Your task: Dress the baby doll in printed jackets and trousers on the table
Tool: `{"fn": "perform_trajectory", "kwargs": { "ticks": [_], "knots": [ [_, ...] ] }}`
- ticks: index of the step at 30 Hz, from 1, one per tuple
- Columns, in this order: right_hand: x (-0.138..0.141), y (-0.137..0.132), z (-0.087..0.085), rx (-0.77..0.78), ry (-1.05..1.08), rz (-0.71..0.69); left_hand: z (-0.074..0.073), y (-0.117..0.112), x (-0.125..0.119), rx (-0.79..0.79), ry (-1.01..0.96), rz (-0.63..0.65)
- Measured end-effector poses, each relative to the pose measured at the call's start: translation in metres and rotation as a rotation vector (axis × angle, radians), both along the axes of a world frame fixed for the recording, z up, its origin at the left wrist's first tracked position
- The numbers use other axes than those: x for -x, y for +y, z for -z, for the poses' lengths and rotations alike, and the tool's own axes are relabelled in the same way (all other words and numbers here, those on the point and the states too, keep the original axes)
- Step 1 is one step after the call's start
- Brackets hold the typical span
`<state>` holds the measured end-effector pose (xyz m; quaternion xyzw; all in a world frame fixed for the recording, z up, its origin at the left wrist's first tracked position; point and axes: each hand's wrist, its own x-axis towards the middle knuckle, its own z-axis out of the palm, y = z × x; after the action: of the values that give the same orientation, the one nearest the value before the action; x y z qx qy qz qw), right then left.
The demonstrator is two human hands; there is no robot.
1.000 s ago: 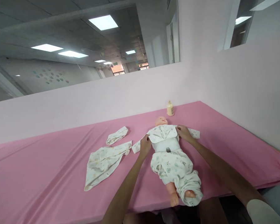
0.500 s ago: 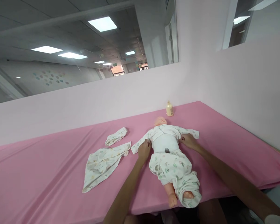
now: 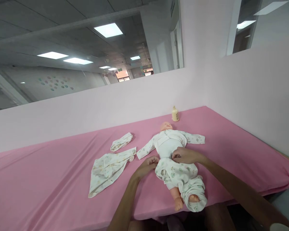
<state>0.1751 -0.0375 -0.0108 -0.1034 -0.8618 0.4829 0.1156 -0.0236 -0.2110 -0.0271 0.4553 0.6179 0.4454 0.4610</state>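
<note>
The doll lies just right of the half-curled left hand and beneath the curled right hand; whether either pinches the trousers cannot be told.

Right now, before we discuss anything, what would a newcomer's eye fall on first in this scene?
Likely the baby doll, lying on its back on the pink cover, its patterned trousers bunched at one lower leg. Next come the hands: left hand beside the doll's waist, right hand over its belly. Beyond its head stands a pale yellow bottle.
</note>
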Motion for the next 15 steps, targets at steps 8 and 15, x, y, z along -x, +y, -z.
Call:
{"fn": "perform_trajectory", "kwargs": {
  "ticks": [8,15],
  "knots": [
    [0.013,0.016,-0.010,0.084,-0.170,-0.114,0.007,-0.002,0.001,0.051,-0.003,0.082],
    [0.039,0.046,0.010,0.161,0.158,0.337,0.019,0.043,0.013,-0.196,0.059,-0.474]
  ]
}}
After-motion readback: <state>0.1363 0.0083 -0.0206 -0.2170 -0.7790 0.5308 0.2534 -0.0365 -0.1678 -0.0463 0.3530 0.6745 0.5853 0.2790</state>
